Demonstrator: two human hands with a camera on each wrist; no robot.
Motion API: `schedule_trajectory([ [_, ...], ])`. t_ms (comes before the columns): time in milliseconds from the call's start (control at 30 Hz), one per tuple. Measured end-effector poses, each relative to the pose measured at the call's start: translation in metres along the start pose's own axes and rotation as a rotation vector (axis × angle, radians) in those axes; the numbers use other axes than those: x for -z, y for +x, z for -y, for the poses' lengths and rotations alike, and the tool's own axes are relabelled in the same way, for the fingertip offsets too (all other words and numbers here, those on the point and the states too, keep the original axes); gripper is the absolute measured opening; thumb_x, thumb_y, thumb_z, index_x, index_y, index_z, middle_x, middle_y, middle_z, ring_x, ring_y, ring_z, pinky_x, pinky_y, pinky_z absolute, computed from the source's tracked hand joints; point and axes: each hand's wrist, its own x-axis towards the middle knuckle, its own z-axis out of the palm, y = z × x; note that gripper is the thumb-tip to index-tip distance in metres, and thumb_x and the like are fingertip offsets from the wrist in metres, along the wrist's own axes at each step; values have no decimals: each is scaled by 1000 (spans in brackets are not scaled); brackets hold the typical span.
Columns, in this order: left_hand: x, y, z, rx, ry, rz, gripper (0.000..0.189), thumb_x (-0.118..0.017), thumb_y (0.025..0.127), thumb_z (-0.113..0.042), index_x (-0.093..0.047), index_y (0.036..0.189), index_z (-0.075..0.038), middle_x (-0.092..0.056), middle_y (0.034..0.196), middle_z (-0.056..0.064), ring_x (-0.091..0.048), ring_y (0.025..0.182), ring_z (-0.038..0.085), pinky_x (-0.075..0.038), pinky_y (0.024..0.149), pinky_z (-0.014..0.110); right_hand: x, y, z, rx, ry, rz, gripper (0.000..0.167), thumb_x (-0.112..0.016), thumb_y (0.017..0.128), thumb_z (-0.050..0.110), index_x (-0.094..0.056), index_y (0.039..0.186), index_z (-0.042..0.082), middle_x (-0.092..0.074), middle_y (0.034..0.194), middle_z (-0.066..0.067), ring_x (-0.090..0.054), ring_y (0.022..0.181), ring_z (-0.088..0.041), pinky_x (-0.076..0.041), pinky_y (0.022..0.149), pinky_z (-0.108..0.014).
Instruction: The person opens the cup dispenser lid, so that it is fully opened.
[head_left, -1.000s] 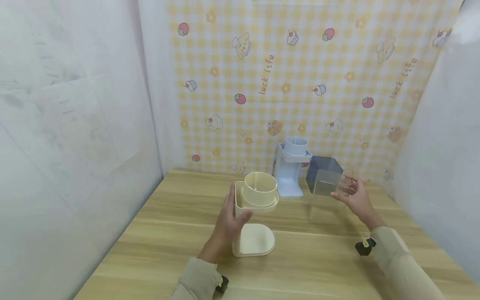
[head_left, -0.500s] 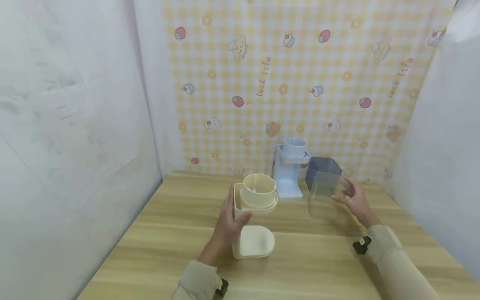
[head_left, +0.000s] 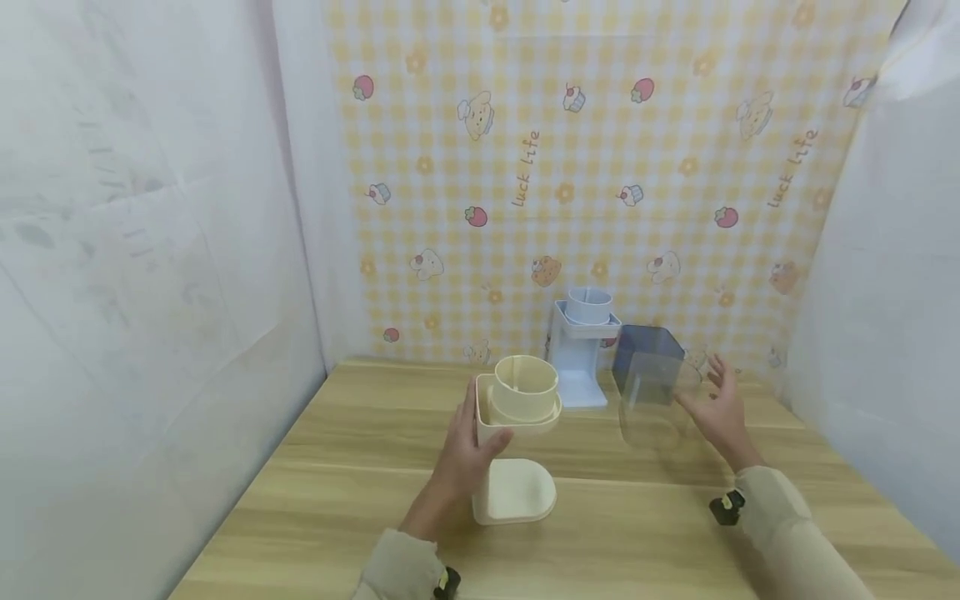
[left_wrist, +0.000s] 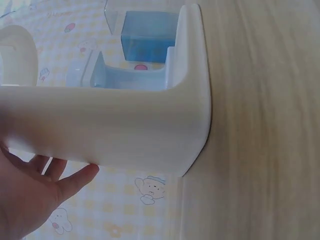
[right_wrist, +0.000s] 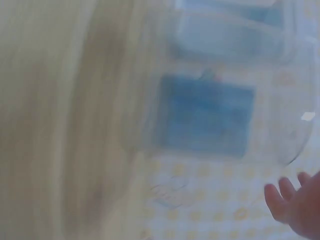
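Note:
Toward the front middle of the table stands a cream C-shaped dispenser stand (head_left: 513, 492) with a round cup-like ring (head_left: 527, 398) on its top. My left hand (head_left: 457, 458) grips its upper left side, thumb toward the front; the left wrist view shows the fingertips against the stand's back (left_wrist: 110, 125). Right of it a clear plastic container (head_left: 651, 417) stands on the table. My right hand (head_left: 722, 417) is beside the container's right side, fingers spread and relaxed. In the right wrist view the fingers (right_wrist: 286, 190) are apart from the clear wall (right_wrist: 295, 135).
A light blue stand (head_left: 576, 367) of the same shape is at the back, near the checked wall cloth (head_left: 570, 150). Next to it is a translucent dark blue container (head_left: 648, 342), partly behind the clear one. White sheets (head_left: 150, 292) enclose the sides of the wooden table (head_left: 360, 467).
The clear container has gone down onto the table, and my right hand has let go of it, fingers spreading. My left hand stays on the cream stand. The head view has tilted slightly up.

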Motion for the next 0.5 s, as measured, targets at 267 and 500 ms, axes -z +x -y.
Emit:
schedule_trajectory([
  [267,2,3,0,58,-117,77,95,-64,92,-50,-6,161,-20,-40,148,11,-47,127,31,-47,98,56,-35,-19,64,272,67,5,77,-75,82,-6,-35,148,-2,-41,147,-24,-49,125,-25,-46,94,-28],
  [500,12,0,-22,129,-263,70,98,-55,95,-45,14,157,-12,-15,160,18,-12,146,38,-19,110,71,-88,-13,120,308,263,631,97,-77,84,10,-14,157,5,-28,155,-29,-44,130,-48,-49,94,-55],
])
